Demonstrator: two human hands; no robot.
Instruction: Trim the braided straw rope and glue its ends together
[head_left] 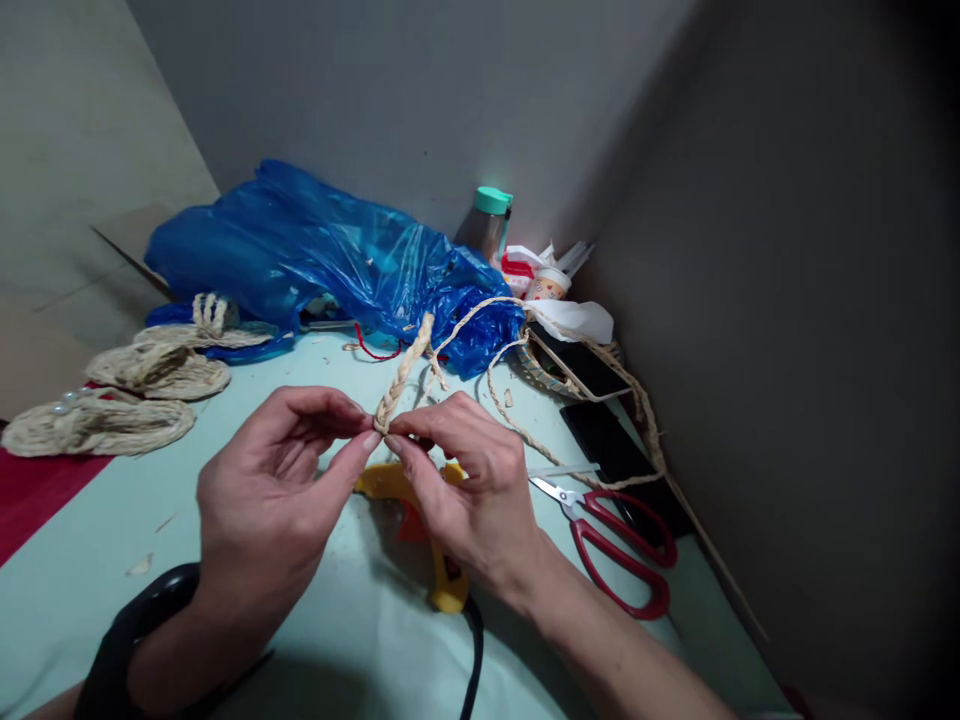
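A short braided straw cord (402, 375) stands up between my hands, its lower end pinched at the fingertips. My left hand (281, 480) closes thumb and forefinger on that end from the left. From the right, my right hand (465, 480) pinches the same end, its fingertips touching or nearly touching the left ones. Beneath my right hand lies a yellow glue gun (448, 580), partly covered by the hand, with a black cable running toward me. Scissors with red handles (622, 550) rest right of my right forearm.
Several woven straw slippers (97, 428) lie at the left. A blue plastic bag (300, 250) fills the back, beside a bottle with a teal lid (491, 215). At the right are a black phone (600, 440), a thin loose braid (517, 425) and a grey wall (787, 300).
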